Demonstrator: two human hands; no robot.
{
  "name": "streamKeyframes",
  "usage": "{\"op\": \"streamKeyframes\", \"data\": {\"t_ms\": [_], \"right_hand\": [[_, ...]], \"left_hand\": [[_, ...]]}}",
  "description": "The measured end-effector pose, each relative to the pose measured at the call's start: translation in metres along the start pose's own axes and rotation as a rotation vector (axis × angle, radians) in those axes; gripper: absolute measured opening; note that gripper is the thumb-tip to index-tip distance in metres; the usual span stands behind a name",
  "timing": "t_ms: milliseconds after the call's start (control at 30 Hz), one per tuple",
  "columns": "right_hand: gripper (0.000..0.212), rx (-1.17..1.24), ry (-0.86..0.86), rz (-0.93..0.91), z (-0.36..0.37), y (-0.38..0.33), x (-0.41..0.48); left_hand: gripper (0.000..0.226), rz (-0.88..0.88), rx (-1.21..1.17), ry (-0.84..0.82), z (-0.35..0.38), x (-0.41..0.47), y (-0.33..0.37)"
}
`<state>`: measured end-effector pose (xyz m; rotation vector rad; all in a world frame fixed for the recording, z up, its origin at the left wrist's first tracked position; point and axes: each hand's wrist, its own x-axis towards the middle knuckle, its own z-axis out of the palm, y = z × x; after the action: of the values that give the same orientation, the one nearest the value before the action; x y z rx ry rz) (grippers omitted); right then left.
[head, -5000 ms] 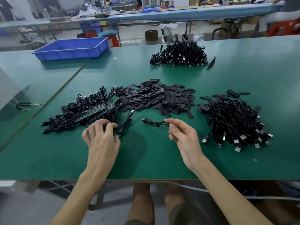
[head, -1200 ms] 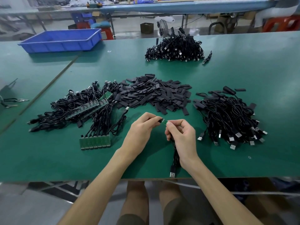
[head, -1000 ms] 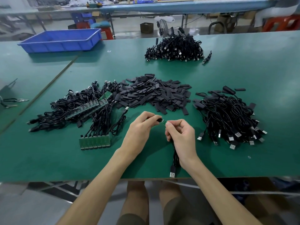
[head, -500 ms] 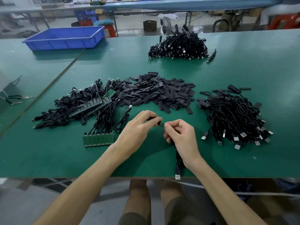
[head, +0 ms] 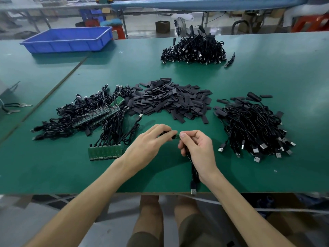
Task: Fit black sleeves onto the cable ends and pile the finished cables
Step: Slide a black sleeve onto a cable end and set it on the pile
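- The black sleeve point(head: 168, 134) is pinched between the thumb and fingertips of the left hand point(head: 149, 141), just above the table point(head: 53, 172). Its open mouth faces the right hand point(head: 199, 150).
- The right hand's fingers are curled round the cable point(head: 193, 172) just behind its small green end, which meets the sleeve mouth. How far it has gone in is too small to tell.
- The rest of the cable trails back from under that hand, and its USB plug point(head: 193, 191) sits at the table's near edge.
- The end looks like a flat board. If it enters tilted, a corner may catch the lip and buckle the soft tube.
- Gripping too far back would probably let the thin wire bend under the push. Squeezing the sleeve flat would close its mouth.
- The plug at the edge could snag and tug the end back out.
- Beyond the hands lies the heap of loose sleeves point(head: 170, 100).
- To the left are the unsleeved cables point(head: 85, 116) with green boards. To the right is the finished pile point(head: 252, 125), where this one likely belongs.
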<state>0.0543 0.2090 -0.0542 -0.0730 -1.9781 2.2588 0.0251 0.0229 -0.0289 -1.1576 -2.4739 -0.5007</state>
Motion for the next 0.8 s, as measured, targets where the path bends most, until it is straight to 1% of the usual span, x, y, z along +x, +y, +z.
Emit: {"op": "streamKeyframes", "data": {"t_ms": [167, 367, 433, 533, 600, 700, 800], "right_hand": [[0.01, -0.014, -0.003, 0.004, 0.0003, -0.0027, -0.0005], [0.01, -0.032, -0.033, 0.006, 0.0007, -0.0057, -0.0023], [0.011, -0.052, -0.043, 0.011, 0.0011, -0.0058, -0.0023], [0.011, -0.072, -0.048, 0.012, 0.0017, -0.0057, -0.0026], [0.012, -0.074, -0.058, 0.01, 0.0017, -0.0059, -0.0034], [0.013, -0.091, -0.073, 0.002, 0.0016, -0.0065, -0.0034], [0.014, -0.108, -0.068, -0.005, 0.0015, -0.0065, -0.0032]], "left_hand": [[0.042, 0.048, 0.034, 0.023, -0.0017, 0.0, 0.001], [0.054, 0.028, 0.023, -0.004, -0.0037, -0.0014, -0.0003], [0.055, 0.026, 0.0, -0.008, -0.0061, -0.0017, -0.0023], [0.045, 0.007, -0.033, -0.016, -0.009, -0.0008, 0.0], [0.037, -0.036, -0.063, -0.002, -0.0092, 0.0008, -0.0002], [0.032, -0.108, -0.131, -0.015, -0.0102, 0.0036, -0.0035], [0.028, -0.113, -0.116, -0.02, -0.0104, 0.0029, -0.0036]]}}
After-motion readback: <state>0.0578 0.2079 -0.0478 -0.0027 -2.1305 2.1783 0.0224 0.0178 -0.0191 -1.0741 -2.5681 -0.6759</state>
